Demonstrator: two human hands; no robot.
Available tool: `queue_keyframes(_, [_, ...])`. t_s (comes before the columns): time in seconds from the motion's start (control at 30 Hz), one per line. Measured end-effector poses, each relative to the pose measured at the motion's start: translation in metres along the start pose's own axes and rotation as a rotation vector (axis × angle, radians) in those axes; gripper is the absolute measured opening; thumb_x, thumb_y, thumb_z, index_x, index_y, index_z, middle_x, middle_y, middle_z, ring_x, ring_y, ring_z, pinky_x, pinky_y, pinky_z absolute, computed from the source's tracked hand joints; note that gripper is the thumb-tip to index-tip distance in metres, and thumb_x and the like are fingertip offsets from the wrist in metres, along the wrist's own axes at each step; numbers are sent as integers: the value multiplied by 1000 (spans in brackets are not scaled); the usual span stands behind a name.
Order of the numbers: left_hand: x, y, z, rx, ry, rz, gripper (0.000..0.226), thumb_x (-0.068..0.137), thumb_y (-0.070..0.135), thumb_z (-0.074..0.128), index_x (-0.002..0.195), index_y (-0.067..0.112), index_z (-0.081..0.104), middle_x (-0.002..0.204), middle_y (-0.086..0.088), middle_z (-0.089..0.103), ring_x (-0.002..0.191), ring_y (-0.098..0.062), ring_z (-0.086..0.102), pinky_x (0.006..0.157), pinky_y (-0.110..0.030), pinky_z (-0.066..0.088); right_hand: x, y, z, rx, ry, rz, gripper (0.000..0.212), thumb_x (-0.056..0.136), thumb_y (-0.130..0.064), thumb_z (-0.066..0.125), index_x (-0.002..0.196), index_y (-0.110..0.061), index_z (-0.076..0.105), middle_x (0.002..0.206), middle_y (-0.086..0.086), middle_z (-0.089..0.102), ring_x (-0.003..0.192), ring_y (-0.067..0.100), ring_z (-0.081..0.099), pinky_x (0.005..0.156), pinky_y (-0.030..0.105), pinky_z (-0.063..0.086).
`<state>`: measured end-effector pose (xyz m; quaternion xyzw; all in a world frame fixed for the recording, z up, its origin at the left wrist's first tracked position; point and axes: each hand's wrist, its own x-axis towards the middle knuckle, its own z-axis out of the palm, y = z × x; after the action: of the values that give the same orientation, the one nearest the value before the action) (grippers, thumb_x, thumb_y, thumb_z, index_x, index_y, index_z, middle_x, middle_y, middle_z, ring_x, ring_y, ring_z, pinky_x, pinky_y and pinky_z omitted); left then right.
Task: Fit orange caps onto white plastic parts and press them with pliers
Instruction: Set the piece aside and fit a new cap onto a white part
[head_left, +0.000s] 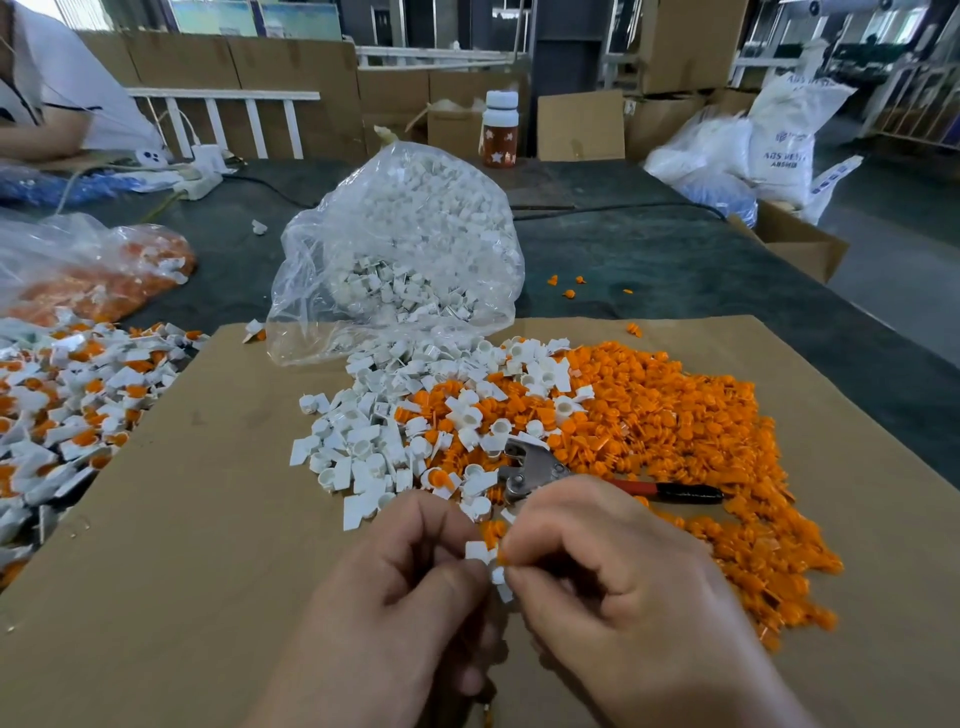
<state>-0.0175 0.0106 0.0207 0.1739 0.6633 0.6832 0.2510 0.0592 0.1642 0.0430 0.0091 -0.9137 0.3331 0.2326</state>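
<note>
Where you are in the task: fitting, by my reading; a cap is meeting its part and no pressing has begun.
Left hand (410, 577): fingers curled, thumb and forefinger pinching a white plastic part (479, 551) low over the cardboard sheet (182, 519).
Right hand (608, 566): fingertips pinched together on an orange cap (502, 556); only a sliver shows, touching the part's right side.
Pliers (540, 470): lying unheld on the cardboard just beyond your right hand, metal head among the loose pieces, red and black handles pointing right.
Loose stock: a heap of white parts (363, 436) in the middle and a heap of orange caps (675, 415) to its right, mingling where they meet.
Bag (415, 234): clear plastic, spilling white parts onto the far edge of the cardboard.
Left edge: a pile of white-and-orange pieces (67, 395), probably finished ones.
Next move: likely seat the cap squarely in the part, then free your right hand for the pliers; keep your left pinch firm so the pair does not twist.
</note>
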Motion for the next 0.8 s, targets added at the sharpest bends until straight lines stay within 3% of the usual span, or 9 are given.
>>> queue_keyframes(0.17, [0, 0, 1, -26, 19, -28, 25, 90, 4, 64, 72, 19, 58, 56, -20, 59, 48, -32, 54, 51, -34, 43, -1, -2, 0, -102, -73, -96, 10, 88, -32, 53, 92, -39, 59, 101, -23, 53, 87, -10, 53, 69, 0, 38])
queue_keyframes(0.27, [2, 3, 2, -23, 18, -16, 11, 75, 21, 70, 74, 20, 58, 59, -23, 61, 48, -34, 55, 54, -36, 44, -2, -1, 0, -118, -84, -112, 12, 91, -33, 50, 97, -41, 57, 103, -24, 50, 88, -10, 52, 70, 0, 37])
queue_keyframes(0.4, [1, 5, 3, -54, 13, -23, 7, 71, 19, 67, 75, 19, 62, 61, -27, 60, 46, -32, 55, 50, -33, 45, -2, 1, 2, -161, -23, -117, 14, 91, -37, 50, 103, -39, 56, 104, -21, 53, 83, -6, 55, 66, 8, 44])
queue_keyframes(0.53, [0, 3, 0, -37, 21, 9, 26, 91, 0, 66, 77, 22, 66, 62, -28, 61, 46, -33, 56, 49, -33, 47, 0, 1, 3, -168, 23, -100, 13, 88, -42, 50, 95, -34, 59, 93, -18, 58, 74, 0, 57, 58, 19, 49])
queue_keyframes(0.7, [-3, -2, 1, 185, 67, 155, 33, 88, 0, 67, 80, 33, 67, 61, -5, 66, 50, -24, 64, 48, -25, 49, 1, -3, 1, -241, -24, -130, 21, 88, -36, 48, 90, -26, 66, 87, -11, 62, 68, 7, 61, 51, 24, 52])
queue_keyframes(0.8, [-3, -3, 2, 271, 68, 214, 26, 89, 8, 68, 83, 34, 67, 62, -1, 67, 51, -19, 65, 47, -20, 47, 1, -4, 0, -257, -70, -113, 21, 89, -37, 46, 92, -28, 64, 87, -11, 61, 66, 7, 60, 49, 26, 52])
